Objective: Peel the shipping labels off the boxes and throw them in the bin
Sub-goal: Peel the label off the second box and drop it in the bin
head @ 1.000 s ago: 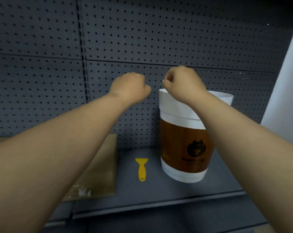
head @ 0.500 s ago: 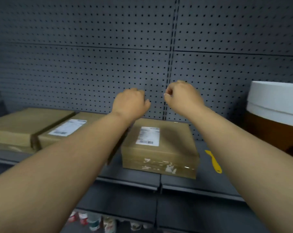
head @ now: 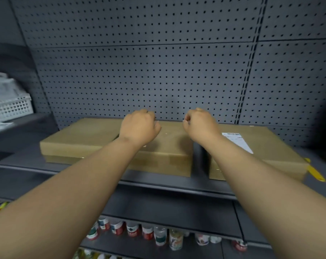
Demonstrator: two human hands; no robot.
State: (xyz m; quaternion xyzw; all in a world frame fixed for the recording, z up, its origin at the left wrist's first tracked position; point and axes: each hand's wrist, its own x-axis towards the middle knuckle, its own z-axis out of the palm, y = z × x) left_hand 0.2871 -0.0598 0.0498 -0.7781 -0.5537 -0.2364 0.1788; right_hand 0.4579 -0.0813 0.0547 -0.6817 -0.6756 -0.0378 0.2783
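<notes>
Surroundings: dark grey pegboard back wall [head: 158,75]; white perforated plastic basket [head: 10,107] far left; row of small jars w/ red caps [head: 149,233] on shelf below.
In the way: right forearm crosses front-left corner of the right-hand flat brown cardboard box [head: 281,156]; yellow plastic scraper [head: 314,173] just beside its right edge.
Boxes: left [head: 74,141] & middle flat brown cardboard box [head: 173,146] touching; gap before right one. All on grey metal shelf [head: 177,186].
Label axis: white printed shipping label [head: 238,142] flat on right box top, long axis front-to-back, part hidden by arm.
Hands: left hand [head: 138,127] & right hand [head: 201,124] fingers curled into loose fists above boxes, holding nothing visible.
</notes>
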